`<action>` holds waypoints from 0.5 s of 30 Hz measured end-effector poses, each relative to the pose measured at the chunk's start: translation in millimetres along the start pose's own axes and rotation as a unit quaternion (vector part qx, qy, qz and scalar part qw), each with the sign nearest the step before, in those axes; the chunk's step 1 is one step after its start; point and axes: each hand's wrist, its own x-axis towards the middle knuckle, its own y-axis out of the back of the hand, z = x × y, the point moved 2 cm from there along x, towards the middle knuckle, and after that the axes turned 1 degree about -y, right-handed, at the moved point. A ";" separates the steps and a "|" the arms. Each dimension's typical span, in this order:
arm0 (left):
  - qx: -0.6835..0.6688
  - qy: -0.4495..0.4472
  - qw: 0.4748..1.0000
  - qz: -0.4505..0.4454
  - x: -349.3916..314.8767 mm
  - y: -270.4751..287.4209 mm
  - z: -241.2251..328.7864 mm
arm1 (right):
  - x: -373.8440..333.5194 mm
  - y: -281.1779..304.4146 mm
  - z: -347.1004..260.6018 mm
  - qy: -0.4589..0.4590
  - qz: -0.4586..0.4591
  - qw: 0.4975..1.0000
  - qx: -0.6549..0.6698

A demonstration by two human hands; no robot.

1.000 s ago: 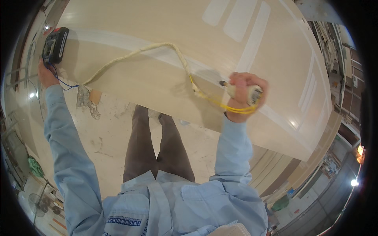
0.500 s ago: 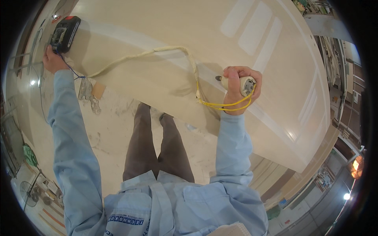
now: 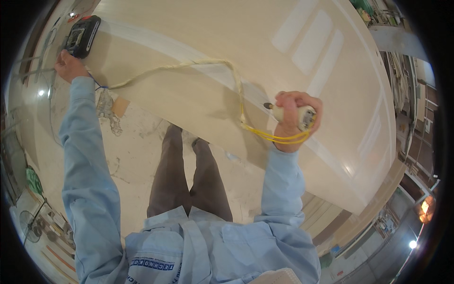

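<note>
My right hand [image 3: 299,118] is wrapped round a small cylindrical electric motor [image 3: 307,116], its casing pale, with a short dark tip [image 3: 268,105] pointing left over the board. Yellow wires [image 3: 274,137] leave its back end and join a cream-wrapped cable [image 3: 208,61] looping left across the board. At the far left my left hand [image 3: 71,67] has its fingers closed at the near end of a black battery pack [image 3: 84,37] with a red part on top. There they pinch a blue wire [image 3: 100,86]; their exact grip is partly hidden.
A large beige board [image 3: 189,104] with white stripes spreads under both hands. Below its near edge, my legs stand on a dusty, stained floor [image 3: 137,146]. A square tan piece [image 3: 120,107] lies by the board's left edge. Stacked panels [image 3: 397,90] stand far right; a fan [image 3: 30,226] stands lower left.
My right hand has shifted slightly right and nearer with the motor, and the yellow wires have moved along. My left hand stays by the battery pack, its wrist moved slightly right.
</note>
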 end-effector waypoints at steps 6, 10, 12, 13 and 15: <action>-0.056 0.210 0.973 -0.075 46.3 14.6 -24.4 | 15.2 -6.6 16.3 0.006 0.024 0.997 0.071; 0.108 0.009 0.964 -0.243 66.0 57.0 -29.8 | 13.0 -13.6 20.3 0.022 0.016 0.995 0.101; -0.015 0.105 0.962 -0.250 66.6 72.3 -35.6 | 12.7 -18.5 20.4 0.010 0.003 0.999 0.048; -0.040 0.161 0.955 -0.247 66.4 77.9 -37.4 | 13.2 -20.9 20.7 0.002 0.005 1.000 0.022; -0.145 0.281 0.919 -0.237 61.7 87.1 -36.0 | 15.6 -26.8 19.7 0.010 -0.031 0.999 -0.006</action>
